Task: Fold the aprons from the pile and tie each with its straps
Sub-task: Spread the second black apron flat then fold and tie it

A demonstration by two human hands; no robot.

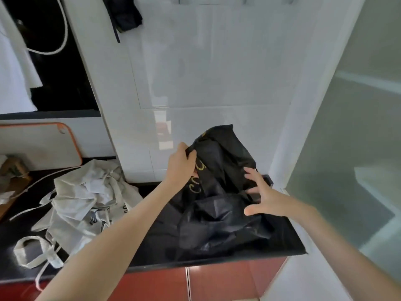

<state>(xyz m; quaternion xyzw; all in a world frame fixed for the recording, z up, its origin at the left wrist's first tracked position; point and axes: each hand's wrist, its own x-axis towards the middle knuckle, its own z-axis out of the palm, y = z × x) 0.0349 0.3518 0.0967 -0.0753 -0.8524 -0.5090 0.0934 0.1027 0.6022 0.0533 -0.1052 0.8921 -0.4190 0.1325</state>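
A crumpled black apron (219,218) with yellow lettering lies heaped on the right end of the black counter (152,253), its upper part raised against the white tiled wall. My left hand (181,165) grips a fold at the apron's upper left edge. My right hand (263,195) hovers with spread, straight fingers at the apron's right side, fingertips touching the cloth. A pile of pale grey aprons (86,200) with loose straps lies to the left on the counter.
A white cutting board with an orange rim (43,144) leans against the wall at the left. Dark cloth (123,14) hangs high on the wall. A glass partition (358,148) stands at the right. Red cabinet fronts (217,283) sit below the counter's edge.
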